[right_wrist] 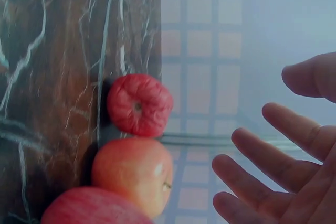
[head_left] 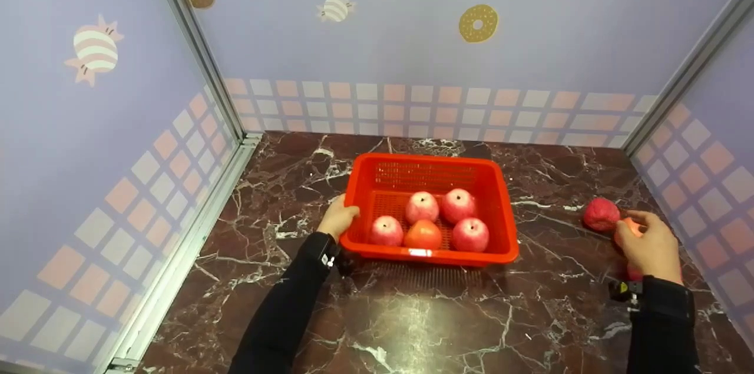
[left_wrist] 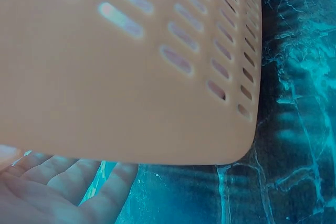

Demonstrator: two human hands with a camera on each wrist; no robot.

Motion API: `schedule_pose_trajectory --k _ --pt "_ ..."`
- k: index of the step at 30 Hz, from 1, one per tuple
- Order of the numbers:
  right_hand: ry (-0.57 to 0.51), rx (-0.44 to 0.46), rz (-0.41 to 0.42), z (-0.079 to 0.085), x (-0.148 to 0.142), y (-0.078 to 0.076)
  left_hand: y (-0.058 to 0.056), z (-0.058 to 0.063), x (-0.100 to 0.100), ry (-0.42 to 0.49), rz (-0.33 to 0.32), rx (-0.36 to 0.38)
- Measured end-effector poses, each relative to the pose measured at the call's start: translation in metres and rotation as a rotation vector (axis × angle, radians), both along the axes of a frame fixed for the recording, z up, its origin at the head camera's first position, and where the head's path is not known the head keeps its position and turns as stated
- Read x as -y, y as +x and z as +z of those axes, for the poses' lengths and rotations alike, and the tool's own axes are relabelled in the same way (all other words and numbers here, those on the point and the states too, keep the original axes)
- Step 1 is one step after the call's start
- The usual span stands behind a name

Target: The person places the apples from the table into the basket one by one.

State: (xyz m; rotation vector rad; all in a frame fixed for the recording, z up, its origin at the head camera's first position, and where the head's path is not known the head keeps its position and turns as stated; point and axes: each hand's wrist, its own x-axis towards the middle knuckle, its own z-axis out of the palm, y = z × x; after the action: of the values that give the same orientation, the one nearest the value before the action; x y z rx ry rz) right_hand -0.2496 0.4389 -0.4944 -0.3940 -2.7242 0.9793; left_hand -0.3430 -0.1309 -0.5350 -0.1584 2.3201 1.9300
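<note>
With its thumb over the rim, my left hand (head_left: 337,218) grips the left end of a red plastic basket (head_left: 427,160). The basket's slotted wall (left_wrist: 121,93) fills much of the left wrist view. Several pinkish-red apples (head_left: 422,207) and one smooth orange-red fruit (head_left: 423,235) lie inside. Over at the right, my right hand (head_left: 655,247) hovers with spread fingers at an orange-red apple (right_wrist: 131,174), apart from it in the right wrist view. A wrinkled red fruit (right_wrist: 139,105) sits beyond that apple, and a red apple (right_wrist: 94,208) on its near side, mostly hidden by the hand in the head view.
The dark marbled tabletop (head_left: 283,303) runs under everything. Lilac panels with a checked border stand at the back (head_left: 400,38), left (head_left: 59,138) and right; the right panel (head_left: 707,174) is close to the loose fruit. A metal rail (head_left: 182,262) edges the left side.
</note>
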Motion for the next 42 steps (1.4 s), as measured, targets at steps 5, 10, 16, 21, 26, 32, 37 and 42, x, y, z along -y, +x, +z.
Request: schedule_pose_trajectory --k 5,10,16,21,26,32,37,42 --pt "-0.019 -0.008 -0.062 -0.005 -0.013 0.002 -0.001 0.000 0.000 -0.005 -0.009 -0.020" --pt "-0.037 -0.007 -0.142 -0.012 -0.026 0.002 -0.002 -0.001 0.001 -0.004 -0.007 -0.024" --pt "-0.064 -0.010 -0.234 -0.023 -0.032 0.002 -0.001 0.000 0.001 0.006 -0.002 -0.012" --pt "-0.063 0.007 -0.263 -0.035 -0.035 0.003 0.000 0.000 0.000 -0.012 0.010 0.000" --pt "-0.089 0.059 -0.292 -0.042 -0.037 0.003 0.000 0.001 0.000 -0.027 0.007 -0.023" --pt "-0.109 0.092 -0.305 -0.048 -0.039 0.003 0.001 0.001 -0.001 -0.013 0.011 -0.016" --pt "-0.100 0.112 -0.298 -0.051 -0.039 0.004 0.001 0.000 -0.001 -0.020 0.019 -0.017" --pt "-0.085 0.109 -0.290 -0.055 -0.039 0.006 0.000 -0.001 0.000 -0.026 0.019 -0.026"
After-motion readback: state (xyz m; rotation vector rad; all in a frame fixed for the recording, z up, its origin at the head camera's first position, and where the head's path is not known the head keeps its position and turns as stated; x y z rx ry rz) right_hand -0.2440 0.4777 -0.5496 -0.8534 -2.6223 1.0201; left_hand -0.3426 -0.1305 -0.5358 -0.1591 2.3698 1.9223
